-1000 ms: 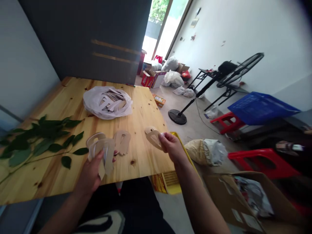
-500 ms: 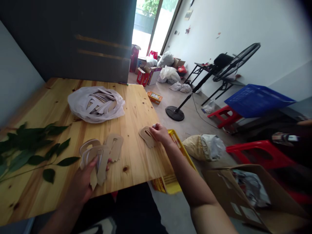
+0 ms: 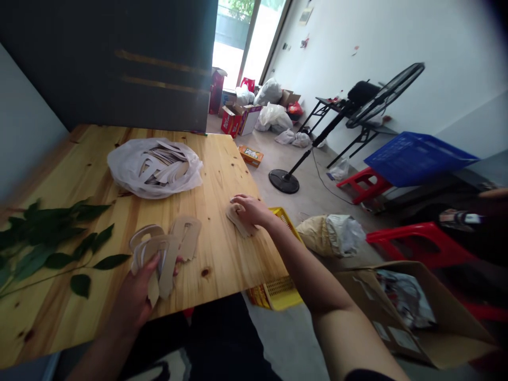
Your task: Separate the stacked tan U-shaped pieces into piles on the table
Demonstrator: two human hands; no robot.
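Observation:
My left hand [image 3: 137, 296] grips a fanned stack of brown cardboard cut-outs [image 3: 159, 254] above the near edge of the wooden table [image 3: 222, 159]. My right hand [image 3: 250, 207] lies palm down with fingers stretched over a single cardboard cut-out [image 3: 238, 222], pressing it flat on the table near the right edge. A white plastic bag [image 3: 123, 169] full of more cut-outs sits further back on the table.
A leafy green branch [image 3: 47, 233] lies on the table's left side. Beside the table on the floor stand a yellow basket [image 3: 283, 291], an open cardboard box [image 3: 416, 312], red stools [image 3: 413, 243], a blue crate [image 3: 416, 159] and a floor fan [image 3: 341, 121].
My right hand carried the single cut-out from the air down onto the table and now rests flat on it. My left hand kept its stack almost still.

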